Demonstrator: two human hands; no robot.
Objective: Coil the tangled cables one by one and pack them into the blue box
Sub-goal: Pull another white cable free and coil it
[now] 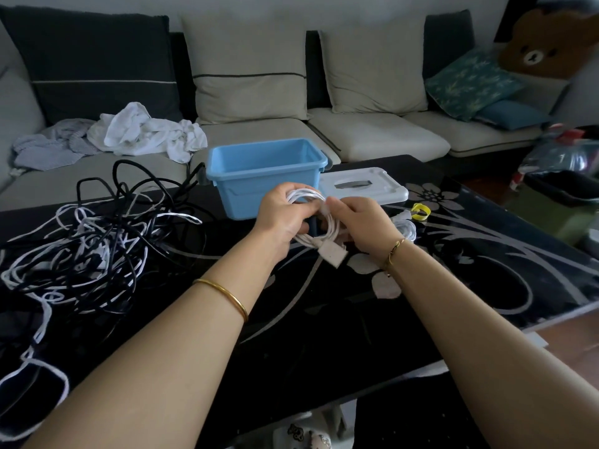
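Fingers of left hand (281, 218) grip white cable coil (334, 229) to keep loops together; right hand (361, 222) pinches its wrap; coil held just near of open blue box (246, 186), tangled pile (97, 241) at left

A grey-and-cream sofa (291, 92) stands behind a black floral table (453, 254).

Glossy black glass table (324, 335), smooth plastic blue box (259, 186), matt cloth sofa cushions (249, 69), shiny metal bangle (227, 294).
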